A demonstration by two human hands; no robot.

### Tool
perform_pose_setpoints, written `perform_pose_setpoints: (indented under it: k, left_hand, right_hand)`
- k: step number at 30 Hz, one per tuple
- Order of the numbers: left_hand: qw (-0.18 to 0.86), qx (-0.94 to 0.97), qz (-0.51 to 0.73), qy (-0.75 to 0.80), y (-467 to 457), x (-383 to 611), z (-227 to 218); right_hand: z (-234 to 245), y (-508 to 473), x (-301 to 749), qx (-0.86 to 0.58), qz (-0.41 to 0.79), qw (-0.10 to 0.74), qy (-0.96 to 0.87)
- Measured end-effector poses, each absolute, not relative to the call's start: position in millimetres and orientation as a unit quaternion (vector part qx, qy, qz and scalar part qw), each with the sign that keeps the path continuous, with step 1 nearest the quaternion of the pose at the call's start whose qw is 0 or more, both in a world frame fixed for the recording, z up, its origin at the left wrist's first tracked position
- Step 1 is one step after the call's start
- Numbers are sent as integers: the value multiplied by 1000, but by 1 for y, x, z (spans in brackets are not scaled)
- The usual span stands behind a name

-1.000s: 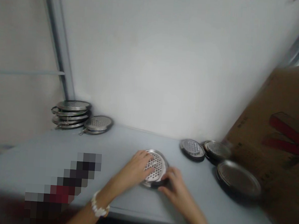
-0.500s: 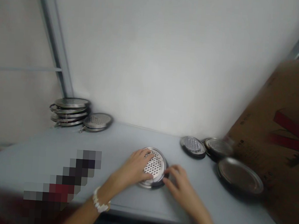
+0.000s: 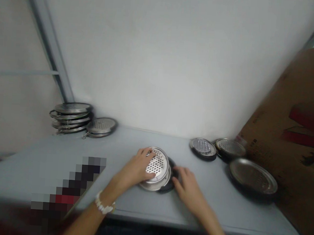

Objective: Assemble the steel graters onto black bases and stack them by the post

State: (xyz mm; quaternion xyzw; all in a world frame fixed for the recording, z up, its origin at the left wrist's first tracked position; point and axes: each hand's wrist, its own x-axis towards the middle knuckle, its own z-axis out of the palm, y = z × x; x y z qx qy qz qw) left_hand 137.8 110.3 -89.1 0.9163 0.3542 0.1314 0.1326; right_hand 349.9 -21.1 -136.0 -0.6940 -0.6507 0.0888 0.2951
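Observation:
In the head view, my left hand (image 3: 136, 168) grips a round metal grater plate (image 3: 156, 164) with rows of holes, its fingers over the far rim and its thumb on the near side. The plate sits shifted to the left over a second metal disc (image 3: 152, 186) with a black edge (image 3: 170, 181), part of which it covers. My right hand (image 3: 186, 185) pinches that black edge from the right, thumb and fingers closed around it.
A stack of several round graters (image 3: 72, 118) stands at the back left, beside a smaller pile (image 3: 102, 125). At the right lie a grater (image 3: 203, 147), another pile (image 3: 230, 147) and a smooth round metal plate (image 3: 252, 176), against a cardboard box (image 3: 295, 91).
My left hand has shifted the holed plate up and left off the black-edged disc, baring more of the disc beneath. My right hand stays at the black edge. The camera view has moved slightly.

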Motion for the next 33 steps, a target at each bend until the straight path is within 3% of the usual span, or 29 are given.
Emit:
perform_pose_setpoints:
  k: [20, 25, 33]
  left_hand:
    - [175, 900, 87, 389, 146, 100, -88]
    - [176, 903, 133, 369, 141, 113, -93]
    - [179, 902, 82, 385, 142, 109, -97]
  right_hand:
    - [-146, -25, 432, -775, 17, 225, -590]
    - [-156, -22, 424, -759, -21, 288, -584]
    - [-146, -14, 392, -744, -40, 380, -548]
